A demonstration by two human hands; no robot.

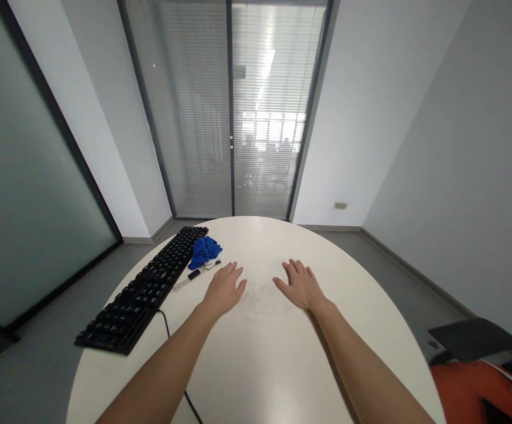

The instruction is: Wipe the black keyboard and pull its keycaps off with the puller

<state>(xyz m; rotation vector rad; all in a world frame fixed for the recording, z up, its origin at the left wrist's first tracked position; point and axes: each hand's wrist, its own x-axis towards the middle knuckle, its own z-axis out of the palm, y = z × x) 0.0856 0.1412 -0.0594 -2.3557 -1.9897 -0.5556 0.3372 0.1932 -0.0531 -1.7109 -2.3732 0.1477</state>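
Note:
My left hand point(225, 287) lies flat, palm down, on the round white table point(282, 353), fingers together and holding nothing. My right hand point(300, 284) rests flat the same way a short gap to its right, also holding nothing. Left of my left hand lies a small clear pen-like tool with a black cap point(196, 275). Beyond it sits a crumpled blue cloth point(204, 251). A black keyboard point(145, 288) stretches diagonally along the table's left edge, its cable point(167, 330) running under my left forearm.
A chair with an orange seat and dark armrest point(474, 347) stands at the right of the table. Glass doors with blinds point(231, 112) face me beyond the table. A frosted glass wall point(26, 194) runs along the left, with grey floor around the table.

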